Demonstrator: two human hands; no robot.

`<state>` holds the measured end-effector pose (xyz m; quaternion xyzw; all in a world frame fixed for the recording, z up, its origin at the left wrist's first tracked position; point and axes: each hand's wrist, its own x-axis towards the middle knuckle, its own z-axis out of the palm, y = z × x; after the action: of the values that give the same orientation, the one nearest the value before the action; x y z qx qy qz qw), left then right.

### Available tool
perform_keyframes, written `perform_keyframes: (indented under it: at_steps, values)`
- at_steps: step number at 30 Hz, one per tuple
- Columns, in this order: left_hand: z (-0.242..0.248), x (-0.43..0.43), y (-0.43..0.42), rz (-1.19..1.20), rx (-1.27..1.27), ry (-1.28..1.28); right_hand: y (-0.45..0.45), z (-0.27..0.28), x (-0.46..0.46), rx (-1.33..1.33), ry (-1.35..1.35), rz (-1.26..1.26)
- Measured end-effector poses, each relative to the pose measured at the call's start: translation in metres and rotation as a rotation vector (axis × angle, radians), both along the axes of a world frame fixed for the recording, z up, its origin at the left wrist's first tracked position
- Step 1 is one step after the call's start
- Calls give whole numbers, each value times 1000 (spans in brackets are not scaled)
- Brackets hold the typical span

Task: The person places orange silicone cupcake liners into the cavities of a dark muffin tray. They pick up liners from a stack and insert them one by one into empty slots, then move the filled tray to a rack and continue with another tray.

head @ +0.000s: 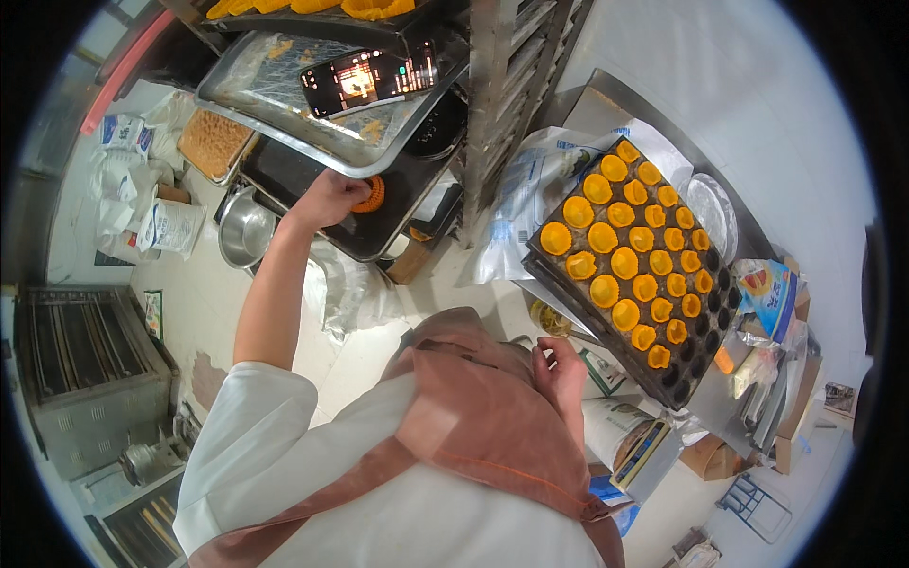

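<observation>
My left hand (331, 201) reaches over a black baking tray (284, 170) on a rack. Its fingers grip a small stack of orange paper baking cups (369, 196), ridged along the side. At the front of my brown apron (490, 419) hangs my right hand (561, 373), fingers loosely curled and nothing visible in them. To its right lies a dark muffin tray (699, 362) with many small wells. Orange paper cups (624, 263) line most wells; those along the right-hand edge and lower corner are bare and dark.
A metal tray (263, 124) above my left hand carries a lit phone (369, 79). The rack's upright (486, 106) separates the two work areas. Steel bowl (245, 227) and sacks (170, 227) stand at left. Packages (767, 302) crowd the table's right end.
</observation>
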<state>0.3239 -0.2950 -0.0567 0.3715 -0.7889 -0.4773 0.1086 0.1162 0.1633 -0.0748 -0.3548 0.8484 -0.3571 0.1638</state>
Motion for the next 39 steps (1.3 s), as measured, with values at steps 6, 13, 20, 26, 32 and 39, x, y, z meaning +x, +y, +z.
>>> perform_keyframes:
  at_steps: [6, 13, 20, 26, 32, 39]
  values:
    - [12, -4, 9, -7, -330, -245, -9, -3, 21, 9, -35, -5]
    - [30, 4, 39, 144, -941, -276, -14, -2, 32, 29, -16, 13]
    - [46, 27, 76, 192, -1075, -88, -29, 9, 36, 21, -139, 33]
    - [57, 0, 183, -550, -1084, 328, -67, 52, 33, -361, -954, 71]
    - [53, -31, 212, -644, -898, 407, -77, 66, 22, -181, -838, 116]
    - [7, -83, 250, -59, 1004, 293, -50, 58, 19, 30, -295, -87]
